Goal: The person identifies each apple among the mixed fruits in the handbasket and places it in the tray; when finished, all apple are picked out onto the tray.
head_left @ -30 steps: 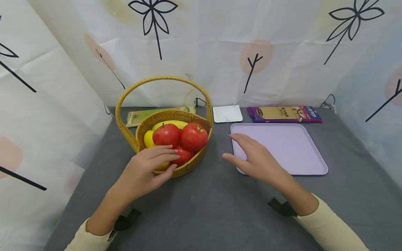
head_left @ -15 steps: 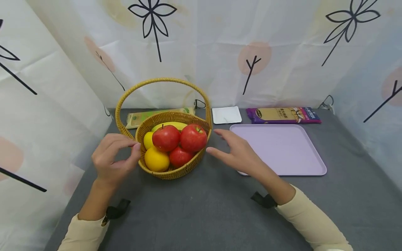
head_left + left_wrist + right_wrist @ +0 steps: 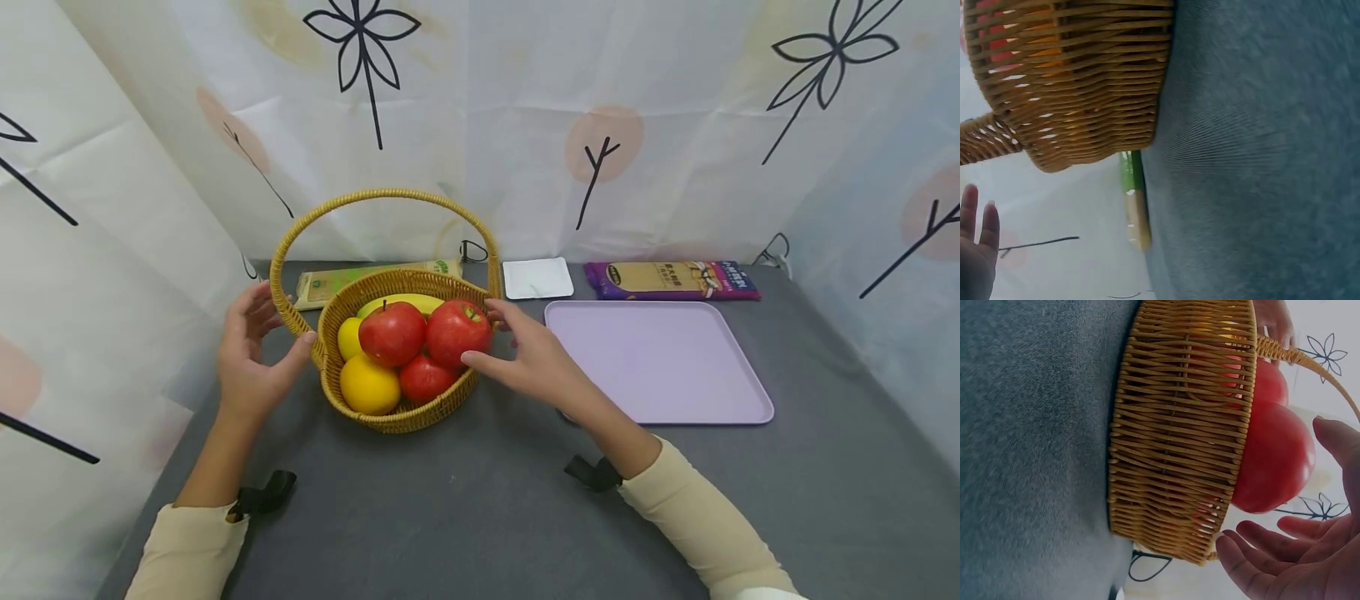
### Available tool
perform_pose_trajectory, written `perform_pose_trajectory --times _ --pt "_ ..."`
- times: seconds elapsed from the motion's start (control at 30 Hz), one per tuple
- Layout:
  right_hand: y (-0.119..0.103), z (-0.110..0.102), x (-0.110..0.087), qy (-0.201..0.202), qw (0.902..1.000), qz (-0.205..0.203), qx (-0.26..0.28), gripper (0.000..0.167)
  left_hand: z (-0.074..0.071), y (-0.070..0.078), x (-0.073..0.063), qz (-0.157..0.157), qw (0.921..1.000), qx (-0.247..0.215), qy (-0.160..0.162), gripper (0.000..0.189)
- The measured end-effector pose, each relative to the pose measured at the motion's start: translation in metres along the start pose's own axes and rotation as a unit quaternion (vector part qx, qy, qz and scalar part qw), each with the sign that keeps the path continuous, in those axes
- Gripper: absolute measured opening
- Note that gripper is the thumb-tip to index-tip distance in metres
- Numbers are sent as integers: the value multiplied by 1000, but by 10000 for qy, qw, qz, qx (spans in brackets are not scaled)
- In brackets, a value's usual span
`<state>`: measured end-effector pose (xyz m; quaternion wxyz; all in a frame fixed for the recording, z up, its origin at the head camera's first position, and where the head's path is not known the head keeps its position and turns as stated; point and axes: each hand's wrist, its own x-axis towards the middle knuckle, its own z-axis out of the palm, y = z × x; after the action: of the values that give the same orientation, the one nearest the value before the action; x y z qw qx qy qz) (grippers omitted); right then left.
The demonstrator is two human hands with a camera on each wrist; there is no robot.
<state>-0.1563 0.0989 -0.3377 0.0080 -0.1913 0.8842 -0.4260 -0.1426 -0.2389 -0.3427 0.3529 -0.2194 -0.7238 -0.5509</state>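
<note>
A yellow wicker basket [image 3: 397, 423] with a tall arched handle [image 3: 386, 193] stands left of centre. It holds three red apples [image 3: 392, 333], a banana [image 3: 408, 301], an orange [image 3: 370, 386] and a smaller yellow fruit [image 3: 349, 337]. My left hand [image 3: 251, 358] stands at the basket's left side, fingers spread around the handle's base; the left wrist view shows its fingers [image 3: 988, 231] apart from the wicker [image 3: 1085, 94]. At the right rim is my right hand [image 3: 536, 354], thumb by the right apple. In the right wrist view a fingertip [image 3: 1225, 544] lies close to the rim; contact is unclear.
A lilac tray [image 3: 656, 362] lies to the right on the grey table [image 3: 465, 517]. Behind are a purple-ended food packet [image 3: 671, 281], a white square item [image 3: 537, 278] and a green-and-yellow packet [image 3: 318, 287] partly hidden by the basket. Patterned cloth hangs around.
My left hand has moved from over the front of the basket to its left side, and its fingers have spread. The right hand has moved left, from the tray to the basket's right rim.
</note>
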Motion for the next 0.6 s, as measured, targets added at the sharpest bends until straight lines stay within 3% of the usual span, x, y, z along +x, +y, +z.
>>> perform_pose_trajectory --times 0.17,0.27,0.6 --pt "-1 5 7 37 9996 18 283 81 -7 -31 -7 -184 9988 -192 -423 77" --pt "-1 8 11 23 9991 -22 421 83 -10 -42 -11 -161 9973 -304 -654 76" --pt "-2 12 19 -53 9994 93 322 84 -6 -19 -8 -448 9918 -270 -1165 61"
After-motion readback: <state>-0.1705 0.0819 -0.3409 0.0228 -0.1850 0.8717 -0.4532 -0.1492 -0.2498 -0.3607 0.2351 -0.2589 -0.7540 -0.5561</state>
